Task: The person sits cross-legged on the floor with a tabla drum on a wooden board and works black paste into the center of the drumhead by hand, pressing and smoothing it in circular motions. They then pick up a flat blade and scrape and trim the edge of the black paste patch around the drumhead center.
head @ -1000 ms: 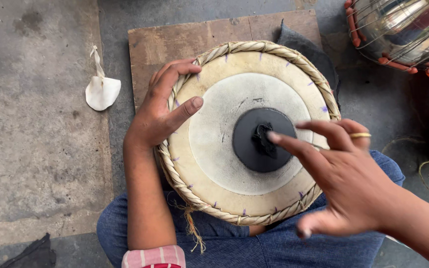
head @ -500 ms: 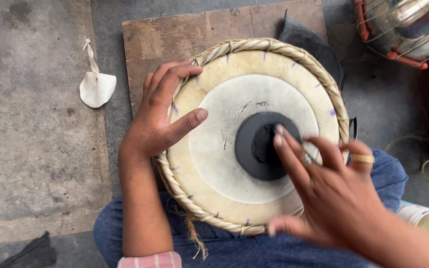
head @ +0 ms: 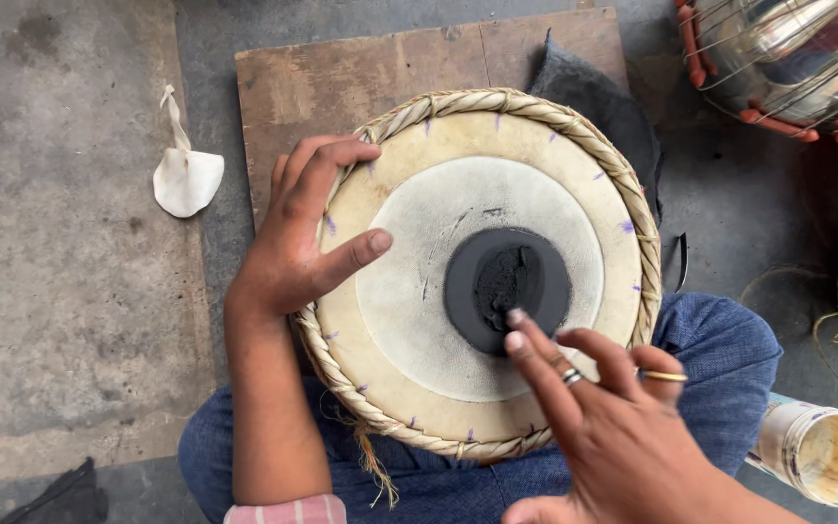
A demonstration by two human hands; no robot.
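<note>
We find the drum (head: 482, 272) at the centre of the frame, its skin head facing up, resting on the person's blue-clad lap and partly over the wooden board (head: 341, 82) that lies in the upper middle of the frame. The left hand (head: 307, 233) lies open on the left rim of the drum, fingers curled over the braided edge and thumb stretched across the pale skin; it grips nothing, and we note its placement matches the earlier frames. The right hand (head: 613, 427) enters from the lower right, fingers spread and unclenched, with rings on two fingers; its fingertips (head: 514, 328) touch the lower edge of the black patch (head: 506, 289) at the centre of the head. A second ago these fingertips covered the middle of that patch; half a second ago they had slid toward its right side; they now sit lower, so that we see the rough, darker lump in the patch's middle fully uncovered. The drum itself appears unmoved against the board. A dark cloth (head: 598, 102) shows behind the drum at the upper right. A small white pouch (head: 186, 175) lies on the concrete floor at the upper left. A round tin (head: 821, 454) with a stained top sits at the lower right, beside the person's knee, now more fully in view than before.
</note>
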